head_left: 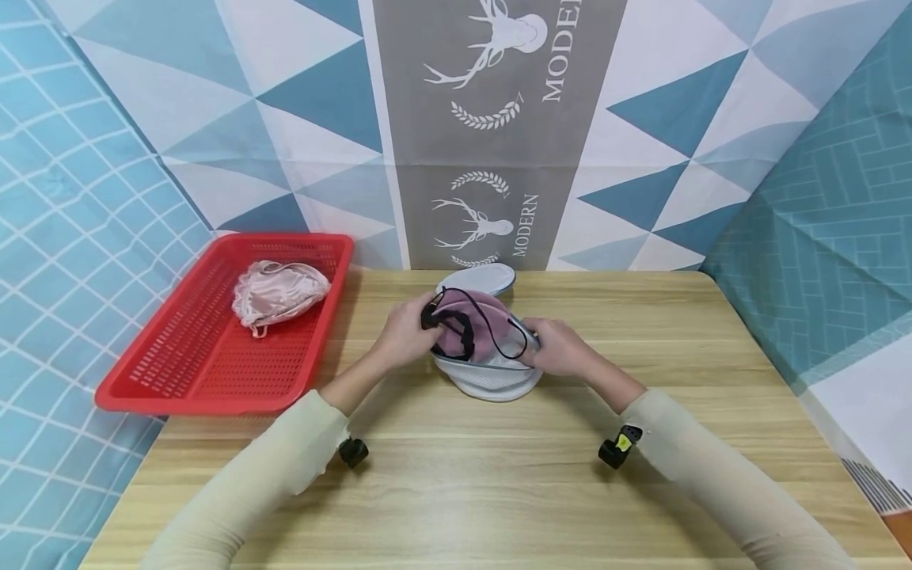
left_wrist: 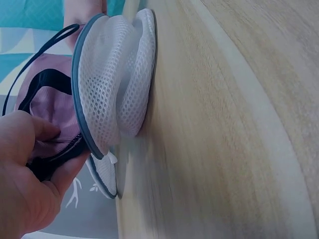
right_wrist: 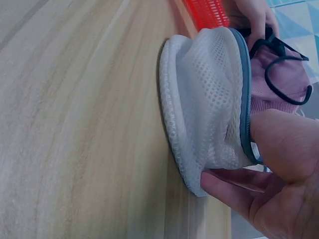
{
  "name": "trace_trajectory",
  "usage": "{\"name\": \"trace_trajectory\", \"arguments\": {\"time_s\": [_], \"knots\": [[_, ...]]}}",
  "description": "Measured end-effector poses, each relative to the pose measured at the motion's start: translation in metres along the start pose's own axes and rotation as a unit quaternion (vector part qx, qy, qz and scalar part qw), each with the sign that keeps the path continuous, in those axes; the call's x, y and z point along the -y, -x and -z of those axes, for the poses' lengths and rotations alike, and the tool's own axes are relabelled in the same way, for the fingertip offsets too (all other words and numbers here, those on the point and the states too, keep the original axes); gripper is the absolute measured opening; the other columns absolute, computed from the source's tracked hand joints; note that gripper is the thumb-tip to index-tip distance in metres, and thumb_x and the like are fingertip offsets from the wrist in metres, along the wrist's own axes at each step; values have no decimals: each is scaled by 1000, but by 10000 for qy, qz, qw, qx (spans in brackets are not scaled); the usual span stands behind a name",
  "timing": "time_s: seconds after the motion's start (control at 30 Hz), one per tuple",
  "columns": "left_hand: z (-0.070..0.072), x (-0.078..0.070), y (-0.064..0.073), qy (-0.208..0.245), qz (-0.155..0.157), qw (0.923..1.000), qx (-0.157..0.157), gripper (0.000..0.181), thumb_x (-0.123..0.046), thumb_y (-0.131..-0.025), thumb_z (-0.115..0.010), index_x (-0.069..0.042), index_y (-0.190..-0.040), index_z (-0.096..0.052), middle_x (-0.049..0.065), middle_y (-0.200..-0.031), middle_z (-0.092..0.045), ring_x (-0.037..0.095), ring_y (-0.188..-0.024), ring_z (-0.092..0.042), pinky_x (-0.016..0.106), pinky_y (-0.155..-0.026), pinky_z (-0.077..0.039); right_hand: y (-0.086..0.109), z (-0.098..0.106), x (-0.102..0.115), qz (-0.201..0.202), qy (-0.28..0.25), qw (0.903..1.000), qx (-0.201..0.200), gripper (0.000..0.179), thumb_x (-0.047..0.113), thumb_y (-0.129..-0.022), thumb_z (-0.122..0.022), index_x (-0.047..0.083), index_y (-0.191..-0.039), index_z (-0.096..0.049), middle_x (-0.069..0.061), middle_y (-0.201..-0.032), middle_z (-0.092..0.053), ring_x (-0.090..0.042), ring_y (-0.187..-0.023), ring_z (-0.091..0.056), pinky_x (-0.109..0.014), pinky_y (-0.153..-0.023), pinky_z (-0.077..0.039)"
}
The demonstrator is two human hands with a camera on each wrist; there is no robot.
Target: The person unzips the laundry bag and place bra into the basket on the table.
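Observation:
A round white mesh laundry bag [head_left: 492, 385] with a grey-blue zipper rim stands upright on the table, its mesh lid [head_left: 479, 277] folded back behind it. Inside its mouth lies a mauve ribbed garment [left_wrist: 47, 102] with black bands and a thin black strap. My left hand [head_left: 412, 329] pinches the garment's black edge between thumb and fingers at the bag's left side. On the other side, my right hand [head_left: 559, 348] grips the bag's zipped rim, thumb inside and fingers against the outer mesh [right_wrist: 214, 99]. The garment's lower part is hidden in the bag.
A red plastic basket [head_left: 221, 404] stands at the left of the wooden table [head_left: 470, 491]. In it lies a crumpled pale pink satin garment [head_left: 281, 291] with thin straps. A patterned cloth wall [head_left: 463, 119] rises directly behind the table's far edge.

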State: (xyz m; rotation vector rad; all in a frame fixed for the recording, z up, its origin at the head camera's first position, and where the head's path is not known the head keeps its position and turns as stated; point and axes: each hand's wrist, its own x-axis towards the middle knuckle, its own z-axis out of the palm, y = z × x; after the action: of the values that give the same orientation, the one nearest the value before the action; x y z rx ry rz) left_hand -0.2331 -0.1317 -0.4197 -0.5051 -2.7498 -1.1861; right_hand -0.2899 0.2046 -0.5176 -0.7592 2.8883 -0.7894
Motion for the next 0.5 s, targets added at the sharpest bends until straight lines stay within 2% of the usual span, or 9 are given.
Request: {"name": "trace_trajectory", "arguments": {"time_s": [0.23, 0.37, 0.5], "knots": [[8, -4, 1, 145, 254, 9995, -117, 49, -13, -94, -73, -6, -142, -69, 22, -129, -80, 40, -122, -74, 60, -112, -59, 0, 0, -5, -171, 68, 9997, 143, 42, 45, -88, -91, 25, -122, -77, 9, -97, -78, -16, -88, -69, -34, -77, -56], [15, -6, 1, 294, 300, 9988, -266, 46, -10, -93, -73, 0, -138, -69, 25, -127, -79, 41, -119, -72, 60, -109, -59, 2, 1, -1, -50, 282, 9994, 186, 51, 43, -90, -90, 18, -131, -77, 3, -103, -80, -16, -89, -70, -35, -77, -57], [18, -7, 0, 244, 291, 9987, -326, 43, -11, -93, -74, 3, -133, -69, 28, -123, -78, 43, -115, -72, 59, -105, -60, 4, 2, 6, 60, 457, 9988, 140, 54, 40, -91, -89, 12, -136, -76, 0, -109, -81, -17, -92, -72, -37, -80, -59]]}}
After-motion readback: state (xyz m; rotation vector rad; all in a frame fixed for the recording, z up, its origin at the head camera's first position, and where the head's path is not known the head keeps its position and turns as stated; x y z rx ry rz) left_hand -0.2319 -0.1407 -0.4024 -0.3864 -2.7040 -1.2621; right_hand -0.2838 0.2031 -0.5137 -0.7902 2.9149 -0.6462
